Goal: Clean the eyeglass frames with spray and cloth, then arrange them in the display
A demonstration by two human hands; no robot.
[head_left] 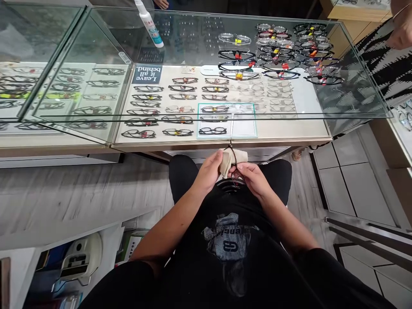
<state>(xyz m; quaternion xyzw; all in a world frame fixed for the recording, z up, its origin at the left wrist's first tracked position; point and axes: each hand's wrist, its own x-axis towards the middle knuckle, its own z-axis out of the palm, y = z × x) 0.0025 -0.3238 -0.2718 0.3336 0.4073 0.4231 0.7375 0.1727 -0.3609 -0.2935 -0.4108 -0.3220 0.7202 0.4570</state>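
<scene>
Above my lap, just in front of the display case, both hands work close together. My left hand [209, 171] is closed on a beige cleaning cloth [240, 156], its thumb pressed on the folds. A dark-framed pair of eyeglasses [237, 177] is pinched in my right hand [255, 177]. One end of the frame reaches up across the cloth, while a lens hangs near my right fingertips. The cloth and my fingers hide part of the glasses.
A glass display case [289, 128] spans the front, with rows of eyeglasses inside and more on top. On the glass stands a white spray bottle [149, 24]. Another person's hand [401, 34] shows at the upper right. Shelves [80, 223] are at lower left.
</scene>
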